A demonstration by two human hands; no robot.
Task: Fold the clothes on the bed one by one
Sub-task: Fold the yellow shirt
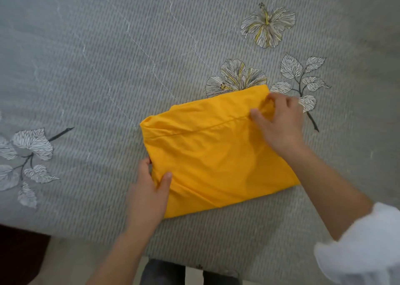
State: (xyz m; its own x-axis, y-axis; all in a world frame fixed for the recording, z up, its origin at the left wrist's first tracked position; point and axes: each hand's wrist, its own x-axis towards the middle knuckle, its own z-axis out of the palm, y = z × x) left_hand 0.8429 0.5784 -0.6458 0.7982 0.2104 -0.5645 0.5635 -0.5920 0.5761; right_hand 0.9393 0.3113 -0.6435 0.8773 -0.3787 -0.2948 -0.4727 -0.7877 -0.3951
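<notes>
Our white rolled-up sleeve [363, 252] is nearest, on the right arm. Folded bright yellow fabric garment [216, 155] lies flat near the front edge of the grey striped bed [86, 68]. We grip its near-left edge with the left hand [149, 189], thumb on top; right hand [279, 122] pinches the far-right corner. Printed flowers [236, 77] show just beyond it.

It is a bedroom in a home. A bed [108, 68] with a grey quilted cover fills the view. Printed flowers [236, 78] lie just beyond the fingers [285, 104] of the right hand [279, 124]. Printed leaves [32, 146] lie well to the left of the left hand [147, 191]. Both hands hold a folded yellow garment [216, 159].
</notes>
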